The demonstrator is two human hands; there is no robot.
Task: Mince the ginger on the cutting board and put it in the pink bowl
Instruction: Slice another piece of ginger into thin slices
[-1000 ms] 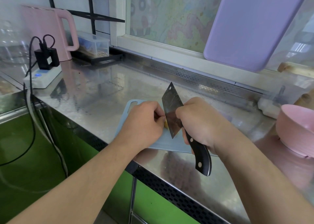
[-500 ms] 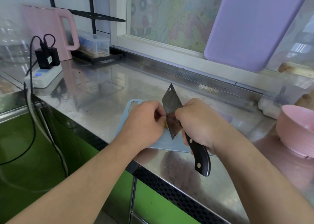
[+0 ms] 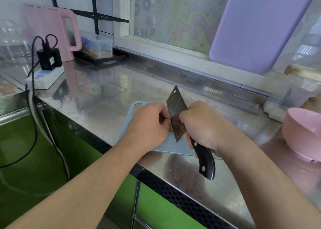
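Since a second ago little has shifted: the right hand (image 3: 201, 124) still grips the cleaver (image 3: 177, 114), the left hand (image 3: 147, 124) pins what seems to be ginger (image 3: 171, 127) on the cutting board (image 3: 135, 107), the pink bowl (image 3: 304, 133) at three o'clock, so mincing continues.

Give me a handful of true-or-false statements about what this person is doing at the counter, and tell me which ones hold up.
1. The right hand grips a cleaver by its black handle. True.
2. The pink bowl sits on the cutting board. False: it stands on the steel counter, off to the right.
3. The left hand holds the ginger down beside the blade. True.
4. A purple board lies flat on the counter. False: it leans up against the window.
5. The pink kettle stands near the bowl. False: it is at the far left.
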